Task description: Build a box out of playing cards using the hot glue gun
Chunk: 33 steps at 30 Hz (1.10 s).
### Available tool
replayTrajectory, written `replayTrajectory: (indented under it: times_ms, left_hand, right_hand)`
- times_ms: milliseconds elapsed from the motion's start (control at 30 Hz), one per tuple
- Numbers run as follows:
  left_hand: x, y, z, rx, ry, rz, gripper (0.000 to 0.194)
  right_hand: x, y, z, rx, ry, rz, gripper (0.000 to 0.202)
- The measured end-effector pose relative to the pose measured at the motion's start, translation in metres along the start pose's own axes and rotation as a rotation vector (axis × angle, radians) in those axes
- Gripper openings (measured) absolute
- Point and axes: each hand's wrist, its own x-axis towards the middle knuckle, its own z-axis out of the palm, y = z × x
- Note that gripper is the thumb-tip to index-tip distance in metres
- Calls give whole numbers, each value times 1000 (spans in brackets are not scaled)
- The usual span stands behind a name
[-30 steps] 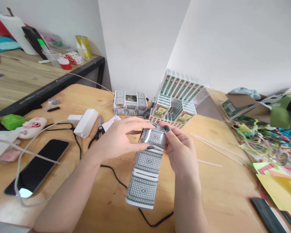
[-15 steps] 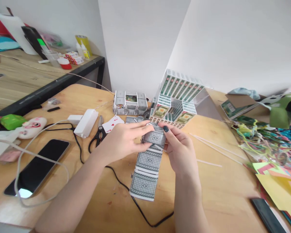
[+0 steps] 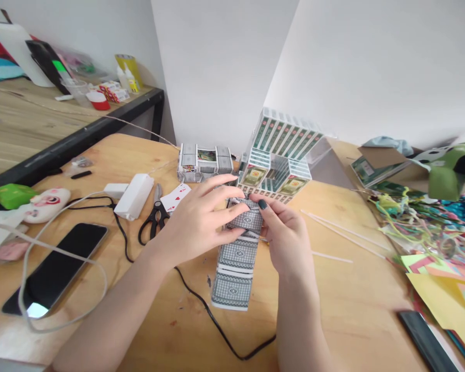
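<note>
A strip of grey patterned playing cards (image 3: 238,251) hangs between my hands at the middle of the view, its lower end tilted toward me. My left hand (image 3: 207,214) pinches the strip's upper section from the left, thumb below and fingers spread over the top. On the right, my right hand (image 3: 289,232) grips the upper right corner, its dark-nailed thumb on the card edge; its other fingers are partly hidden behind. Behind the hands stand a car-like piece covered in grey cards (image 3: 205,161) and a structure of green-and-white card boxes (image 3: 287,135).
Black scissors (image 3: 154,219) and red-heart cards (image 3: 175,197) lie left of my hands, near a white adapter (image 3: 134,196). A phone (image 3: 58,266) and cables are further left. Thin white sticks (image 3: 344,235), coloured papers (image 3: 442,294) and tangled strings are at the right.
My left hand's fingers have spread and lifted slightly over the top of the strip. The strip's lower end has swung a little up and right. The camera view has shifted slightly.
</note>
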Motion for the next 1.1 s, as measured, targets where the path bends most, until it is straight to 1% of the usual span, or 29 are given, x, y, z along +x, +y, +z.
replayTrajectory:
  times_ms: [67, 167, 300, 500, 633, 767, 833, 933, 1100]
  left_hand:
    - [1, 2, 0, 31, -14, 22, 15]
    - [2, 6, 1, 21, -31, 31, 13]
    - [3, 8, 4, 18, -38, 33, 10]
    - [2, 9, 8, -14, -31, 72, 12]
    - [1, 9, 9, -29, -35, 75, 12]
    - [1, 7, 8, -77, -8, 90, 13]
    - [1, 5, 7, -103, -8, 72, 15]
    - [1, 4, 6, -104, -38, 24, 17]
    - [3, 10, 2, -1, -98, 6, 14]
  right_hand:
    - [1, 1, -2, -22, 5, 17, 30]
    - [1, 1, -5, -25, 19, 28, 33]
    - [1, 1, -6, -6, 32, 29, 29]
    - [1, 0, -10, -61, 50, 30, 29]
    - [1, 0, -11, -98, 37, 30, 30]
    - [0, -2, -9, -125, 17, 14, 28]
    - [-2, -3, -9, -127, 4, 6, 27]
    - [-3, -5, -8, -143, -11, 1, 26]
    - [-3, -5, -8, -184, -50, -3, 27]
